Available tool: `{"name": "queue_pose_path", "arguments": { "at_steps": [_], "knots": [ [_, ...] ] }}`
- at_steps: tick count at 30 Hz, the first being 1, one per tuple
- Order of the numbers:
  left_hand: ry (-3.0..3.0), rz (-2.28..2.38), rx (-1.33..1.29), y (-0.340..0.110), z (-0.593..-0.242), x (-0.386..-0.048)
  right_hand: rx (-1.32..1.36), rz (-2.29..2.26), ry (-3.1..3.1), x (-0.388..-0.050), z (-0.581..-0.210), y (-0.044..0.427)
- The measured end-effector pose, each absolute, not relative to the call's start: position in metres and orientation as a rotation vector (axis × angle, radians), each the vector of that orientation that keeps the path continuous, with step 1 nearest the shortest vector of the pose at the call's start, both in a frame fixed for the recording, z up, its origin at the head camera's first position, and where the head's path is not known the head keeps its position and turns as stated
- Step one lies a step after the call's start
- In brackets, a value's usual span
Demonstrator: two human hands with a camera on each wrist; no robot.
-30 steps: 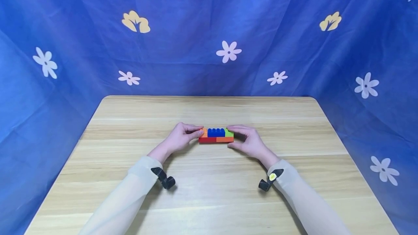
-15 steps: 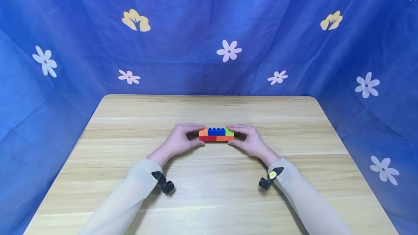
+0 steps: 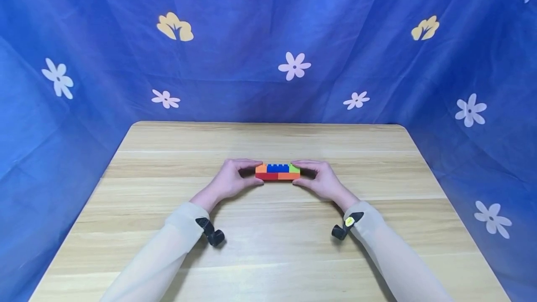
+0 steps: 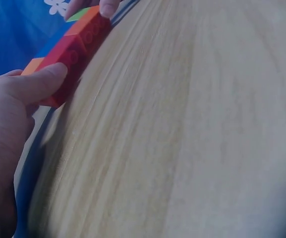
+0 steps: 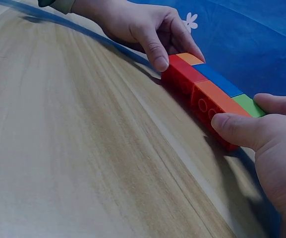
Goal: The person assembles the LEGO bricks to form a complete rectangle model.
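Note:
In the head view, a two-row assembly of toy building bricks is held over the middle of the table. A blue brick (image 3: 278, 169) sits between a small orange brick (image 3: 261, 169) and a green brick (image 3: 295, 170). The other row joins a red brick (image 3: 266, 176) to a longer orange brick (image 3: 288, 176). My left hand (image 3: 230, 180) pinches the left end, thumb on the near side and fingers behind. My right hand (image 3: 323, 181) grips the right end likewise. Hollow undersides face me in the right wrist view; a shadow lies beneath. My fingers partly hide both ends.
A wood-grain table (image 3: 272, 255) with rounded far corners lies under my arms. Behind it and at both sides hangs a blue curtain (image 3: 235, 59) printed with flowers. Each sleeve cuff carries a black wrist camera (image 3: 215, 236).
My left thumb has shifted from the upper face of the small orange brick to the assembly's near side. My right thumb has closed onto its end. The assembly has tipped slightly, studs pointing farther away.

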State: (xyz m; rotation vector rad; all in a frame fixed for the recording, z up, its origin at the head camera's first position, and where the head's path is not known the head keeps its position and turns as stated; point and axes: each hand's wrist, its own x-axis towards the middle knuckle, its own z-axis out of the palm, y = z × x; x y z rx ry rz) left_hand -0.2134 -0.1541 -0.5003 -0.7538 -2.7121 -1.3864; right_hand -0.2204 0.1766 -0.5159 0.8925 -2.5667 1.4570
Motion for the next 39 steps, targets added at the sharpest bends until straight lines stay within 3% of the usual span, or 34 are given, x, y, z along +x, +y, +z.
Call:
{"name": "queue_pose_path", "arguments": {
  "at_steps": [39],
  "knots": [
    [-2.831, -1.613, -0.581, -0.158, -0.501, -0.23, 0.737, 1.769, -2.755, -0.243, -0.508, 0.177]
  ]
}}
